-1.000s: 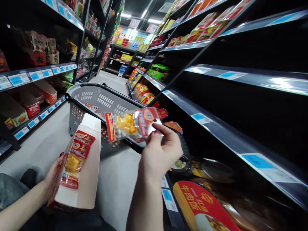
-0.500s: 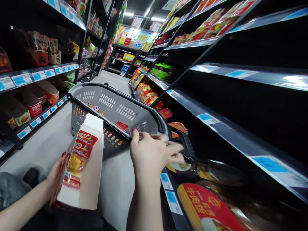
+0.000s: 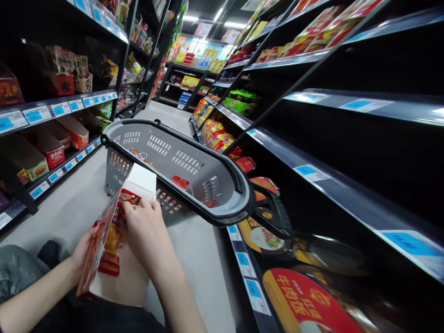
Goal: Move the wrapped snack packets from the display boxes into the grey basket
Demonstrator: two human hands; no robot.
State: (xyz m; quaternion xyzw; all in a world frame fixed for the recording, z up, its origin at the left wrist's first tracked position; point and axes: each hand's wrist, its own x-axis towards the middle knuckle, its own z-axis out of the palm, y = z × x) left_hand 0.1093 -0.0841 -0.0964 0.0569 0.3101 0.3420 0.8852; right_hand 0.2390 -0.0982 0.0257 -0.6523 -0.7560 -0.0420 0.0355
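Supermarket shelves (image 3: 69, 105) form the backdrop as the left hand (image 3: 83, 249) clasps an open carton (image 3: 130, 291); red packets (image 3: 111, 252) inside lie under the right hand's (image 3: 147, 231) bent fingers, whose pinch cannot be confirmed, a gray basket (image 3: 217, 169) just beyond them.

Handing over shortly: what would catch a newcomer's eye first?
The grey basket on the floor ahead probably comes first. Nearer, the left hand holds an open box of red packets, the right hand over them. At lower right, a red-topped food pack sits on the bottom shelf.
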